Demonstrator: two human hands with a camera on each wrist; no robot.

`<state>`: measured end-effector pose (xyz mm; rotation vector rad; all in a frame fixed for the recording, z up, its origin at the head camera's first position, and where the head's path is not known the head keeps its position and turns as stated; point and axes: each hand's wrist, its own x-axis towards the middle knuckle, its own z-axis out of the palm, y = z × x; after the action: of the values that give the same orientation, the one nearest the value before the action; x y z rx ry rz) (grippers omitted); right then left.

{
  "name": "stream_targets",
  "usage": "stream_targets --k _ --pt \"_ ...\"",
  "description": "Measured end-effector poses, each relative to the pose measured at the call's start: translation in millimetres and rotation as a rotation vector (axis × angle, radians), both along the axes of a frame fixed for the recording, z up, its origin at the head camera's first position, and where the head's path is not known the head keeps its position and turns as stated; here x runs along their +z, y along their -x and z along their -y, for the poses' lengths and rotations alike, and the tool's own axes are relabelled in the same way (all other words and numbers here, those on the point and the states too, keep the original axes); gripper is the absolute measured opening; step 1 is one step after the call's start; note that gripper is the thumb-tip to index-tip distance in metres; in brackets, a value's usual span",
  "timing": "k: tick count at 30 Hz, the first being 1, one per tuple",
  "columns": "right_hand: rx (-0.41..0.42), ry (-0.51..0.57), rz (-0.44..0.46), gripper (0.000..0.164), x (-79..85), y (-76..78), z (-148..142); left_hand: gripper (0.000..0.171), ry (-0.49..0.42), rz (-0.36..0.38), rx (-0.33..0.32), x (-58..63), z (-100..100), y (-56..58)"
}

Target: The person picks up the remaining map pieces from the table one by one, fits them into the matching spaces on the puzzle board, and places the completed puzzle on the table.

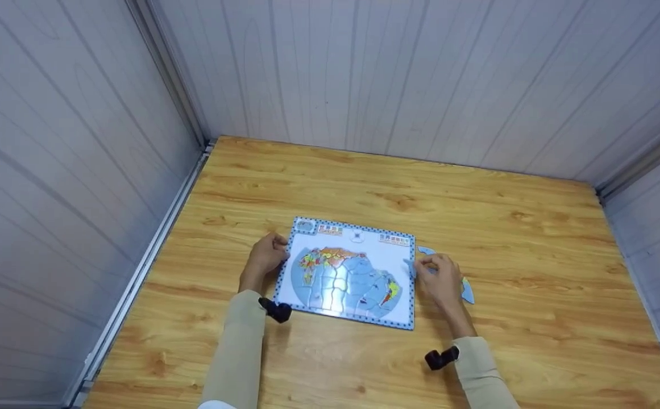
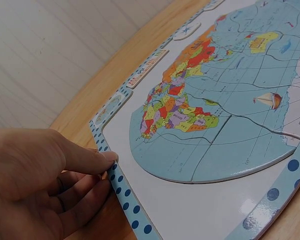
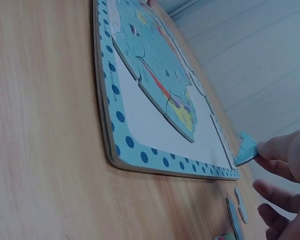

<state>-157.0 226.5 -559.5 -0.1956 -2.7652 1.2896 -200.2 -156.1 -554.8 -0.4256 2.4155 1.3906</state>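
Note:
A world-map jigsaw board (image 1: 386, 255) with a blue dotted border lies flat on the table, many map pieces fitted in its middle. My left hand (image 1: 266, 255) grips the board's left edge, thumb (image 2: 107, 158) on top of the border and fingers curled beside it. My right hand (image 1: 442, 281) pinches a small blue puzzle piece (image 3: 246, 149) between thumb and fingertips, raised over the board's right border. White backing shows in the upper part of the map area, between the fitted pieces and the titles.
Loose puzzle pieces (image 1: 467, 291) lie on the wooden table (image 1: 540, 238) right of the board, partly behind my right hand. Pale panel walls (image 1: 364, 74) stand at the back and both sides. A black wrist camera (image 1: 275, 310) sits on my left sleeve.

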Motion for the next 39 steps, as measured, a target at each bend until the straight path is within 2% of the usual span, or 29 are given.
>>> stream_targets --k 10,16,23,28,39 --pt "0.038 -0.036 0.026 0.016 -3.4 -1.3 11.1 0.027 -0.005 -0.005 0.001 1.5 -0.6 -1.2" --pt "0.050 -0.061 0.060 0.016 -5.8 -1.8 14.0 0.028 -0.005 -0.008 -0.001 1.6 -0.4 -0.6" --pt "0.073 -0.112 0.058 0.019 -7.0 -6.1 18.0 0.029 0.003 -0.016 -0.013 0.1 1.2 0.5" --pt "0.066 -0.118 0.070 0.019 -7.6 -7.3 20.5 0.028 -0.018 0.012 -0.004 1.0 0.5 0.4" --pt "0.038 -0.122 0.053 0.017 -8.8 -5.4 24.6 0.028 -0.016 -0.012 0.000 0.0 0.3 0.6"
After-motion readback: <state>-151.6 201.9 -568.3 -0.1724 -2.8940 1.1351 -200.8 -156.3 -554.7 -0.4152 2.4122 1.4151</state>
